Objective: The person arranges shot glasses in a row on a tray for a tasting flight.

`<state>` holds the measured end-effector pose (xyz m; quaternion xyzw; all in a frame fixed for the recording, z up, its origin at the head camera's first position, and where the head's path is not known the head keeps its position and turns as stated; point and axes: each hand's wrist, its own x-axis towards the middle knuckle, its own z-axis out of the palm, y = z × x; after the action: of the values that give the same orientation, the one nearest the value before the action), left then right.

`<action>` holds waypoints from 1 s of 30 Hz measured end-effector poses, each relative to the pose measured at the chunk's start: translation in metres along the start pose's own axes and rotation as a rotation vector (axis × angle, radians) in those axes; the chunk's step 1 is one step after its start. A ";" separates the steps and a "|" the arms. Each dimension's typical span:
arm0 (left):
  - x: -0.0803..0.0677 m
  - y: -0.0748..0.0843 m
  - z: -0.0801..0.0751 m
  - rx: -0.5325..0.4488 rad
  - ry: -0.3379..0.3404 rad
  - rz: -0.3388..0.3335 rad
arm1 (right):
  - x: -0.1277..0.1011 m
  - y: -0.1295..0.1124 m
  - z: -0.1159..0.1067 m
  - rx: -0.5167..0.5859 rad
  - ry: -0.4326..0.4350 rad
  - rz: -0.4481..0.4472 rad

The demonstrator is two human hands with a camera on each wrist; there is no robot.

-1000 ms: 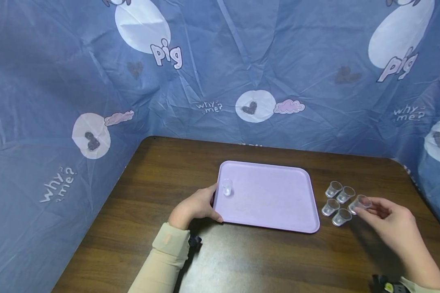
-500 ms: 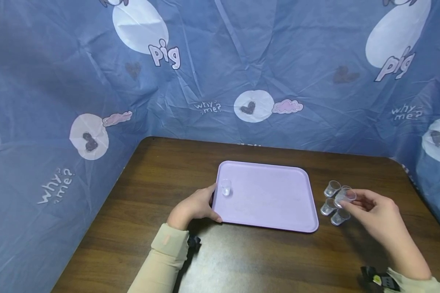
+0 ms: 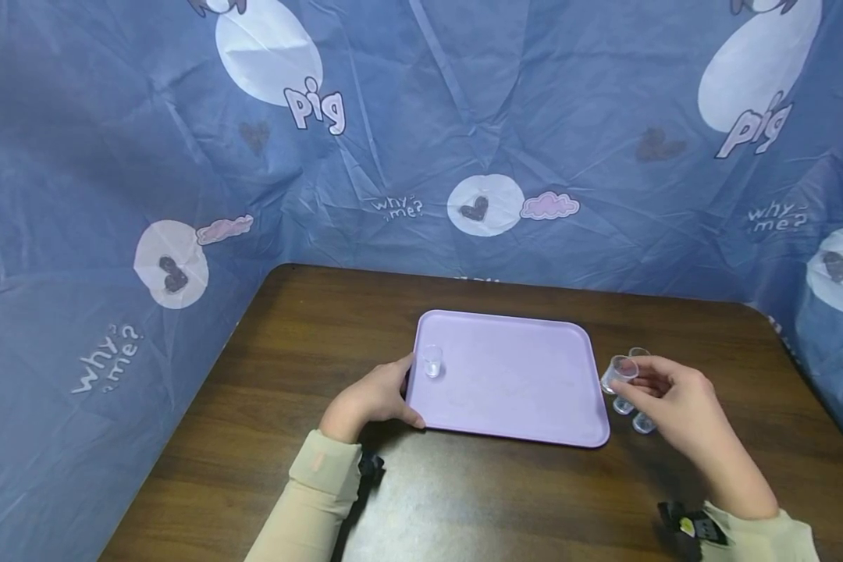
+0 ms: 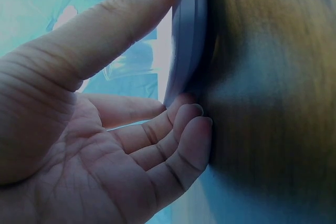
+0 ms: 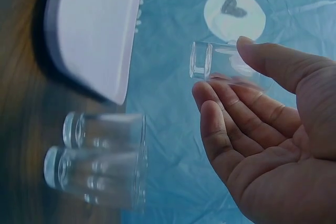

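The right grip (image 3: 677,406) pinches a clear shot glass (image 5: 223,60), with more glasses (image 5: 97,169) standing below it. The half-open left grip (image 3: 371,400) curls round a corner of the lilac tray (image 3: 516,382); one tumbler-shaped glass (image 3: 432,363) stands just right of it.

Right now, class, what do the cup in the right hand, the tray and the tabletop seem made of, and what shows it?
Held cup: clear, glossy glass or plastic; see-through, with highlights. Tray: probably smooth plastic, satin; even lilac, rounded corners. Tabletop: wood or laminate, slightly glossy; streaky brown grain, pale sheen.
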<state>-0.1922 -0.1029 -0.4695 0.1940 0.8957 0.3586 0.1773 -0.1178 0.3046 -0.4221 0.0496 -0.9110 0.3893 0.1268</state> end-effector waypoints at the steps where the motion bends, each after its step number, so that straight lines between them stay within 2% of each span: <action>1: 0.000 0.000 0.000 0.002 -0.001 -0.001 | 0.001 -0.001 0.002 0.002 -0.003 0.000; 12: 0.000 -0.001 0.000 -0.007 0.000 -0.008 | 0.011 -0.014 0.025 0.006 -0.051 -0.035; 30: 0.001 0.000 0.000 0.000 0.010 -0.006 | 0.031 -0.031 0.061 0.040 -0.141 -0.016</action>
<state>-0.1927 -0.1026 -0.4699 0.1897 0.8971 0.3590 0.1740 -0.1530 0.2397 -0.4326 0.0868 -0.9093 0.4019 0.0643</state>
